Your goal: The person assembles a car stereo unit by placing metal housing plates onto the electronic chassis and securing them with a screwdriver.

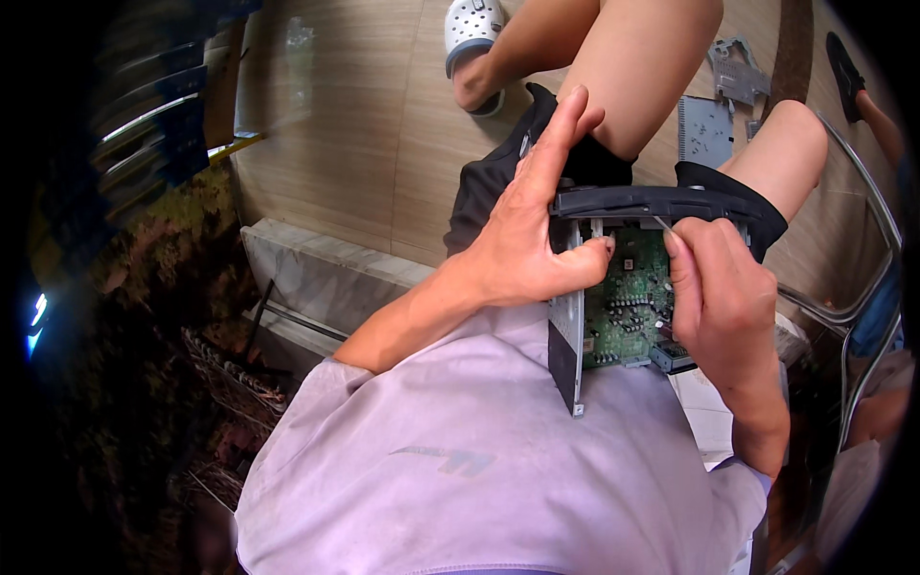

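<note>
An opened electronic device rests on my lap. Inside it shows a green circuit board [628,278], with a metal side plate [567,331] on the left and a curved black front panel [652,201] on the far side. My left hand [527,225] grips the device's left far corner: the thumb hooks inside over the side plate, while the fingers stretch along the outside. Pinched in my right hand [724,283] is a thin metal tool [660,222], its tip at the inner edge of the black panel. The fist hides the rest of the tool, so its kind cannot be told.
Metal plates [706,129] and a cut-out bracket [738,72] lie on the tiled floor beyond my knees. A bent metal tube frame [867,192] stands at the right, near another person's foot [843,77]. A stone ledge [331,268] runs along the left.
</note>
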